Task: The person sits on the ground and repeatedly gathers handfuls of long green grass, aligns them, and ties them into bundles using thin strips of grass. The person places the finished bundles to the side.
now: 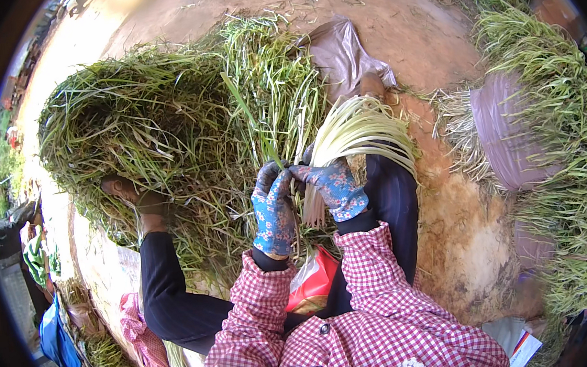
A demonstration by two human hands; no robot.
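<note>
Both hands wear blue flowered gloves with dark fingertips and meet in front of me. My left hand [273,209] is closed, pinching a single green stalk [271,149] whose long leaves rise above the fingers. Close beside it, my right hand [335,188] has its fingertips bent in at the same stalk. A thick bundle of pale stalks [365,124] is held in the right hand; its far part droops over my right knee, and its pinkish ends [315,209] stick out below the palm. Just beyond the hands lies a big heap of loose green stalks [164,118].
My bare left foot [123,190] rests in the heap. On the right stand leafy bundles [540,74] with a purplish plastic wrap [510,132]. Another plastic sheet [345,55] lies beyond my right foot. A red bag [313,282] sits between my legs, a blue bag [59,336] at left.
</note>
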